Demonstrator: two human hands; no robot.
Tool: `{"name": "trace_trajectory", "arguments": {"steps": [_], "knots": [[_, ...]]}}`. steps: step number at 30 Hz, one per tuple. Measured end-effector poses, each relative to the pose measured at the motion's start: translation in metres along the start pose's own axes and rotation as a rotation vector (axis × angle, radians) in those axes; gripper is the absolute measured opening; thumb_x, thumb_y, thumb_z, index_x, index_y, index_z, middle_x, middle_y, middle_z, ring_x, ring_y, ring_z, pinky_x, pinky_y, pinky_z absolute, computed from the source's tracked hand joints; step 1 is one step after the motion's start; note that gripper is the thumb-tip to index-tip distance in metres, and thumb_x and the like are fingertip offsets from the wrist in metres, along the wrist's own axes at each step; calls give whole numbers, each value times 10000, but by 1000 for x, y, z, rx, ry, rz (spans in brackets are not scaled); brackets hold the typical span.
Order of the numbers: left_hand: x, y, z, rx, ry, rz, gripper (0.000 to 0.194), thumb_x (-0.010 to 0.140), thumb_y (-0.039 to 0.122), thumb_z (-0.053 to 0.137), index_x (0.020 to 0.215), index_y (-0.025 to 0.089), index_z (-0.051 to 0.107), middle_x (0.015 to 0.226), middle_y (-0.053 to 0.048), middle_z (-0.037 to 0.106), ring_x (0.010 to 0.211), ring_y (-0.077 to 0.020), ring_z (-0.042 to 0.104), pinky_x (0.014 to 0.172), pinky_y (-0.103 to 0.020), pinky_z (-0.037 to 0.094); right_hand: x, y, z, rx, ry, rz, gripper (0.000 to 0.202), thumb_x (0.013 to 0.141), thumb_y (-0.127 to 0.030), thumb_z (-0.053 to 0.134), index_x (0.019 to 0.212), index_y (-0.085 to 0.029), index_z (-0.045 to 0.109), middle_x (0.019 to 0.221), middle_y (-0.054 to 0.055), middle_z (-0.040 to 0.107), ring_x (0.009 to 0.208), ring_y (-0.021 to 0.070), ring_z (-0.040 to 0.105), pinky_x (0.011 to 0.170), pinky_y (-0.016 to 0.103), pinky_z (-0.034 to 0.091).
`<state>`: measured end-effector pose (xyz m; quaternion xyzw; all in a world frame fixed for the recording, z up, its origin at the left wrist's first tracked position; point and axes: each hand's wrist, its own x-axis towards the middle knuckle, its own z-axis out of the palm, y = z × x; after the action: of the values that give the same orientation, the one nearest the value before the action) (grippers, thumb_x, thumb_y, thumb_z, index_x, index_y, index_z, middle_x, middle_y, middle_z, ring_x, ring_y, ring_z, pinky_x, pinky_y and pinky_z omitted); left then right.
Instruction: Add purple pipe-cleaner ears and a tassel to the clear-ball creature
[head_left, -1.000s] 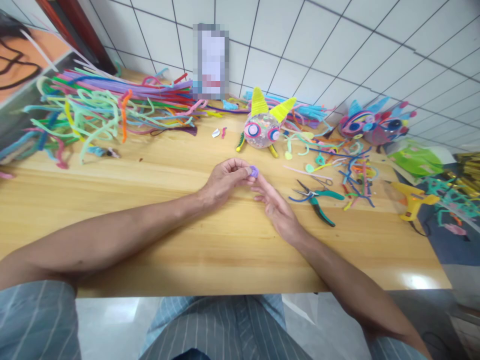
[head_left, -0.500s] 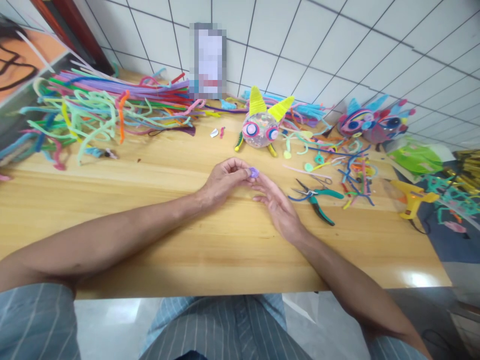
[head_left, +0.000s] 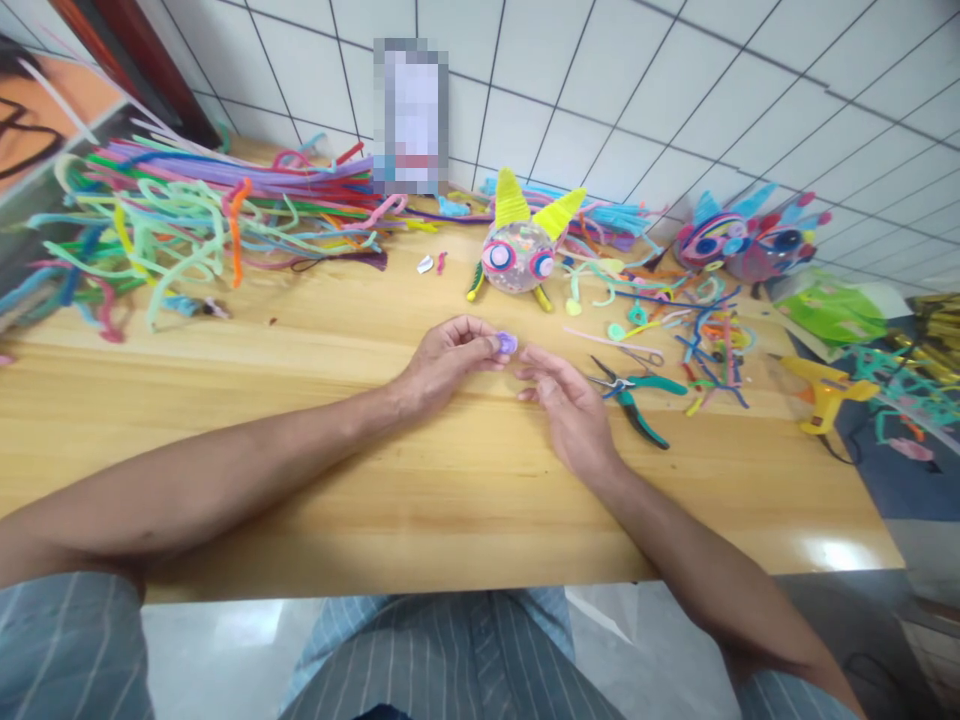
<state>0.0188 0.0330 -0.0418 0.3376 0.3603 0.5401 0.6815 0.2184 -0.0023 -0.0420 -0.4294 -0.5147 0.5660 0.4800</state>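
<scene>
My left hand point(head_left: 448, 365) pinches the purple coil point(head_left: 506, 344), small, rounded and fuzzy-looking, above the wooden table point(head_left: 420, 500). My right hand point(head_left: 571, 410) is empty, fingers loosely curled just beside it. Beyond stands the clear ball figure point(head_left: 519, 258), yellow-eared.

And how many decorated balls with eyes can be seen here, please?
3. The yellow-eared ball is in the middle. Farther right, the blue-eared ball is beside the red-tipped ball, the two overlapping in view. Some may be hidden.
</scene>
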Motion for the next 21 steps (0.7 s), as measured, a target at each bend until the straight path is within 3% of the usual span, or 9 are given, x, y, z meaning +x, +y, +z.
{"name": "trace_trajectory", "arguments": {"steps": [3,5,18,21], "knots": [[0,1,0,4,1,-7,370,668,355,988,822,151,721,882,-62,821,757,-159,741,818,-342,611,2,0,0,-3,73,-3,322,826,-492,890,1006,-264,752,890,0,735,795,157,654,718,297,539],[-1,1,1,13,-1,-5,372,667,360,991,823,151,726,869,-58,817,753,-157,740,808,-336,612,3,0,0,13,85,12,304,831,-484,879,912,-245,709,764,-28,677,695,138,607,677,287,509],[-2,0,0,44,3,4,362,673,359,985,832,157,730,845,-61,809,739,-163,737,795,-342,611,3,-6,0,62,73,52,416,919,-586,734,761,-243,560,713,-16,596,644,152,578,645,319,510],[-3,2,1,42,0,9,344,680,345,981,827,159,731,831,-51,805,740,-158,736,793,-332,608,4,-6,0,19,66,37,359,908,-541,761,796,-238,605,718,-23,609,652,140,568,647,303,484]]}}
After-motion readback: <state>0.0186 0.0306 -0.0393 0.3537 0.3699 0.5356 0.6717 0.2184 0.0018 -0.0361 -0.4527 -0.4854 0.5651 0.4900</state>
